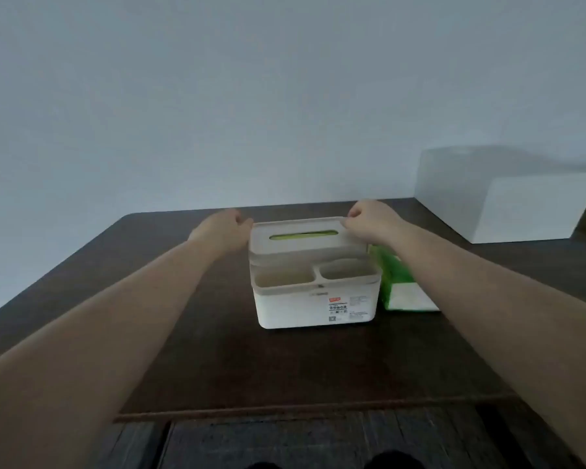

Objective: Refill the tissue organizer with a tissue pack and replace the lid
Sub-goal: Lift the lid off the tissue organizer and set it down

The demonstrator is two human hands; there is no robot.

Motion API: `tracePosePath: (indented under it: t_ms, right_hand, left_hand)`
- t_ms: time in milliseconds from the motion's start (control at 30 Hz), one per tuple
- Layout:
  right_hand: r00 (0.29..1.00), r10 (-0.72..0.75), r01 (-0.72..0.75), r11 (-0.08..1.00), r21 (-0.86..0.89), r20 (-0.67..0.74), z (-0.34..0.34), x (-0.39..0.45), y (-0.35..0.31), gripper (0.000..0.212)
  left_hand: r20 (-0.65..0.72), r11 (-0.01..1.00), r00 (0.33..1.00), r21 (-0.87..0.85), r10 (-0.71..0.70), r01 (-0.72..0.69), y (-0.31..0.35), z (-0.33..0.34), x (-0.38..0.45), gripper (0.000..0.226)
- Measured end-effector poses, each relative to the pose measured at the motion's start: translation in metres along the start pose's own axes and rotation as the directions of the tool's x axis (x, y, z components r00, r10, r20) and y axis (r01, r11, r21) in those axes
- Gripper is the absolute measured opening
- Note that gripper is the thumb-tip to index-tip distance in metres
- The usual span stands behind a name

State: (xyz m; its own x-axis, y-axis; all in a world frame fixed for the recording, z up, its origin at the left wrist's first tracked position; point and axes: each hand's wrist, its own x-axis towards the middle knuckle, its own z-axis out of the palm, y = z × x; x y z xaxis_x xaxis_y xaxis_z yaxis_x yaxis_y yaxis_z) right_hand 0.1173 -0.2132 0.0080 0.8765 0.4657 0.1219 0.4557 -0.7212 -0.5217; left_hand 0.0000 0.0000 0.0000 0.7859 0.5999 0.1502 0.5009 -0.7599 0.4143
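Here, both hands hold the lid at the back of the tissue organizer.

The left hand (225, 228) has its grip curled shut at the left end of the lid (301, 236), and the right hand (369, 221) pinches the lid's right end; green shows through the lid's slot. The tissue organizer (315, 292) stands on the dark desk (190, 333), its 2 front compartments open toward the camera. A green tissue pack (400, 286) lies just beside the organizer's right wall, partly under the right forearm. A white box (508, 198) sits at the desk's far right.
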Motion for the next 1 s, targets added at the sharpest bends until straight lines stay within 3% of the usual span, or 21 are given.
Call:
tracePosePath:
  t_ms: [200, 333, 567, 733, 1000]
  right_hand:
    - [0.978, 0.19, -0.189, 0.982, -0.027, 0.087, -0.009, -0.031, 0.002, 0.029]
    - [0.971, 0.227, -0.226, 0.974, -0.025, 0.075, -0.008, -0.031, 0.003, 0.019]
    - [0.972, 0.234, -0.235, 0.971, -0.034, -0.029, -0.002, -0.024, 0.002, 0.015]
    - [0.967, 0.256, -0.251, 0.946, 0.206, 0.004, -0.002, -0.013, 0.002, 0.014]
    - [0.984, 0.173, -0.165, 0.973, 0.163, -0.034, 0.0, -0.004, -0.021, 0.005]
  left_hand:
    - [0.072, 0.99, 0.995, -0.116, -0.066, 0.074, 0.006, -0.011, -0.033, 0.055]
    - [0.176, 0.986, 0.983, -0.15, -0.05, 0.077, 0.012, -0.005, -0.04, 0.031]
    - [0.119, 0.966, 0.988, -0.227, -0.101, 0.126, 0.011, -0.002, -0.035, 0.02]
    - [0.083, 0.946, 0.991, -0.301, -0.102, 0.123, 0.007, -0.006, -0.03, 0.027]
    - [-0.02, 0.936, 0.994, -0.338, -0.112, 0.099, -0.008, -0.017, -0.023, 0.027]
